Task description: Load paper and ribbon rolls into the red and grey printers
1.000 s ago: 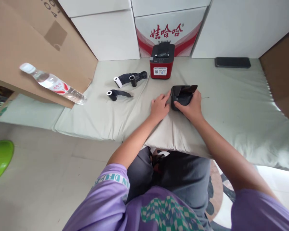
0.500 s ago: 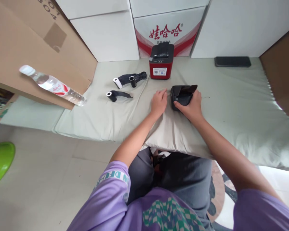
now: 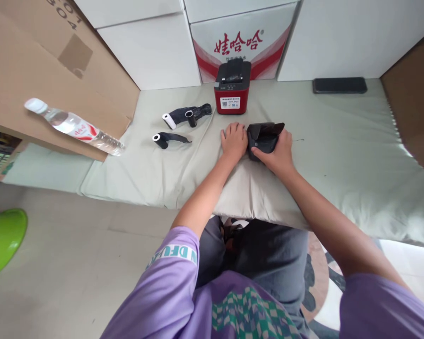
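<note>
Pale green-grey cloth covers a low padded bench (image 3: 339,155), wrinkled and soft, with a plumper cushion-like fold at the near edge over the person's lap. White cartons line the back wall; one carton (image 3: 238,47) carries red characters and red swooshes. Brown corrugated cardboard (image 3: 38,70) leans at far left, and more cardboard stands at the far right edge.

Head view: a small black device (image 3: 263,139), boxy, matte plastic, with a hinged lid standing open, sits on the cloth near the middle. The right hand (image 3: 277,155) wraps its right side, fingers curled closed on the casing and thumb laid across the front face. The left hand (image 3: 234,140) lies palm down on the cloth just beside the device's left side, fingers loosely spread and holding nothing; whether they touch the casing cannot be told.

Behind them stands a red-and-black cube-shaped receipt printer (image 3: 232,87) with a white label on its front. To its left lie two paper rolls (image 3: 169,129), white cores showing, with dark strips trailing off them, plus a short black tube. A clear plastic water bottle (image 3: 74,127) with a red label lies on its side at the cardboard's edge. A flat black phone (image 3: 339,85) rests at the back right. A lime-green rounded plastic object (image 3: 2,240) sits on the tiled floor at left.
</note>
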A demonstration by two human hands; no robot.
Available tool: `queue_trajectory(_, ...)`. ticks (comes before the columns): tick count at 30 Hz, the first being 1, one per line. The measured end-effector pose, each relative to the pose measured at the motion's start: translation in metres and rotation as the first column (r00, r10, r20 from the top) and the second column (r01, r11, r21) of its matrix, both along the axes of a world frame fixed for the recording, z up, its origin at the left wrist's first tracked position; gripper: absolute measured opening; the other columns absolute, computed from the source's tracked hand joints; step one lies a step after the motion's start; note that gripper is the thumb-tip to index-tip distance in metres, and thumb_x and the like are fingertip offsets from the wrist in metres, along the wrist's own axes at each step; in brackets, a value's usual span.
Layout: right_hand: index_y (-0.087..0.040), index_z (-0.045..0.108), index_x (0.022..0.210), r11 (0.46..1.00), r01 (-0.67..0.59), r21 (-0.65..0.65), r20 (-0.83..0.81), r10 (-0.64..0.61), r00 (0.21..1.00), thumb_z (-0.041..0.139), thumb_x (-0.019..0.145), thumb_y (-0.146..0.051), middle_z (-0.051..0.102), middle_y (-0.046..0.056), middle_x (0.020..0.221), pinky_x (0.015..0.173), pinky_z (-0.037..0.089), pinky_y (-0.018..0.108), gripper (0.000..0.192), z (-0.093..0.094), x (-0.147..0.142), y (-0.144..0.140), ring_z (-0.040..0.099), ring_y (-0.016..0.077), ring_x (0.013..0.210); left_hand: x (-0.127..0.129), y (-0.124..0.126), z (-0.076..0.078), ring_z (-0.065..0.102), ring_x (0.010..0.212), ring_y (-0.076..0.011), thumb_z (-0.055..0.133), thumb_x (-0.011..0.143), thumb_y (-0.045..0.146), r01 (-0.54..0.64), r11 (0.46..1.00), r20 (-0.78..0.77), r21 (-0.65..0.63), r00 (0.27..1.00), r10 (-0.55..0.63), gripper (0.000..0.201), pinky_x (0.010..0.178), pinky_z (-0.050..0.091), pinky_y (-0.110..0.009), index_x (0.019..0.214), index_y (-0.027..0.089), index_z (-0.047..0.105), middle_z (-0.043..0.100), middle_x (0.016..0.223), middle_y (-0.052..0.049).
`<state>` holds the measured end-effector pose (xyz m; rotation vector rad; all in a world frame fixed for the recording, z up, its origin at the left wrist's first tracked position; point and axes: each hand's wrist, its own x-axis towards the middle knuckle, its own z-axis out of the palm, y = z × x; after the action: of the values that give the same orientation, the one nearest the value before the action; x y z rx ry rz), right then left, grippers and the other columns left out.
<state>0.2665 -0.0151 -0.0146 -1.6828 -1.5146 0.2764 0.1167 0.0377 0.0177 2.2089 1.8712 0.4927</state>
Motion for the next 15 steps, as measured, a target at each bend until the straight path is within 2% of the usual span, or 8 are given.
queue_trajectory(4, -0.019, 0.042, 0.146, 1.0, 0.0, -0.007, -0.004, 0.0, 1.0, 0.085, 0.063, -0.051, 0.052, 0.019, 0.137, 0.12, 0.038, 0.07, 0.098, -0.003, 0.0, 0.001, 0.045, 0.0423, 0.134, -0.003, -0.002, -0.003, 0.034, 0.165, -0.0272, 0.029, 0.112, 0.027, 0.026, 1.0, -0.082, 0.004, 0.996, -0.025, 0.051, 0.137, 0.024, -0.055, 0.156, 0.026, 0.055, 0.046, 0.174, -0.005)
queue_trajectory(7, -0.02, 0.042, 0.147, 1.0, 0.001, -0.008, -0.005, -0.001, 1.0, 0.086, 0.064, -0.051, 0.051, 0.018, 0.136, 0.121, 0.037, 0.07, 0.1, -0.005, 0.0, 0.002, 0.045, 0.0417, 0.135, -0.004, -0.003, -0.002, 0.038, 0.162, -0.0278, 0.031, 0.111, 0.025, 0.058, 0.998, -0.075, 0.019, 0.996, -0.057, 0.049, 0.135, 0.026, -0.053, 0.151, 0.025, 0.059, 0.049, 0.172, -0.007)
queue_trajectory(11, -0.019, 0.041, 0.15, 1.0, -0.025, -0.019, -0.027, 0.024, 0.999, 0.087, 0.063, -0.05, 0.051, 0.02, 0.139, 0.122, 0.037, 0.071, 0.103, -0.004, 0.001, 0.0, 0.045, 0.0423, 0.137, -0.01, -0.002, 0.001, 0.052, 0.151, -0.0235, 0.028, 0.109, 0.019, 0.134, 0.991, 0.061, 0.021, 0.989, -0.135, 0.05, 0.134, 0.028, -0.051, 0.143, 0.026, 0.064, 0.062, 0.16, -0.007)
queue_trajectory(15, -0.019, 0.037, 0.154, 0.997, -0.077, -0.002, -0.069, 0.077, 0.995, 0.093, 0.056, -0.052, 0.05, 0.022, 0.149, 0.124, 0.036, 0.074, 0.117, 0.002, -0.003, -0.005, 0.044, 0.0457, 0.144, -0.013, 0.003, 0.001, 0.057, 0.146, -0.0267, 0.034, 0.108, 0.02, 0.169, 0.984, 0.269, -0.049, 0.951, -0.15, 0.046, 0.126, 0.039, -0.048, 0.141, 0.024, 0.066, 0.069, 0.151, -0.008)
